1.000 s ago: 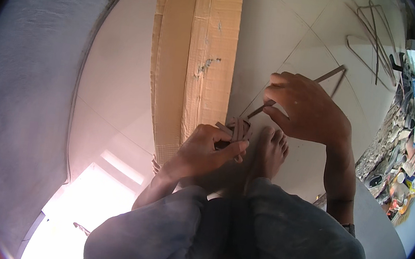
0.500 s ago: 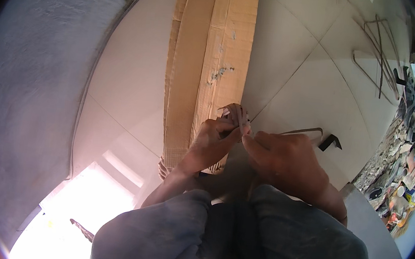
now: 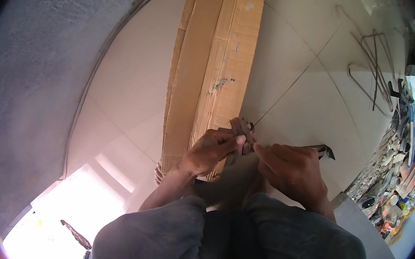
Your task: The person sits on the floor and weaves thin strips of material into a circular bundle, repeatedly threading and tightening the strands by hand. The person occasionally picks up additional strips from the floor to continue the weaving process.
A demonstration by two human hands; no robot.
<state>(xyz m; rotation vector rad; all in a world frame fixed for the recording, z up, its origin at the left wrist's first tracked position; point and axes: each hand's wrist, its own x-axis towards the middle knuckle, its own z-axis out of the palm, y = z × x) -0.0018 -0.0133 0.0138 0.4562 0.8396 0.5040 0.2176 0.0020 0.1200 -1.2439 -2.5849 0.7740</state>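
In front of my knees, my left hand (image 3: 207,154) grips a bundle of flat brownish-grey strips (image 3: 240,127), folded or looped over its fingertips. Close to the bundle's right side, my right hand (image 3: 294,170) is closed in a pinch; what lies between its fingers is too small to make out. Beneath and beyond my left hand lies a long flattened cardboard piece (image 3: 188,77), creased lengthwise with scuffed patches. Just past my right hand, a dark angular piece (image 3: 327,152) rests on the floor, partly hidden by the hand.
Several bent thin metal rods (image 3: 376,66) lie on the tiled floor (image 3: 291,52) at the far right. A heap of mixed scraps and small items (image 3: 389,184) runs along the right. A bluish-grey wall (image 3: 36,76) stands left, and bright light falls at lower left.
Both hands have come slightly nearer to me with the strips, whose loops now sit differently. My right hand covers more of the floor by the dark piece. The whole view has shifted a little.
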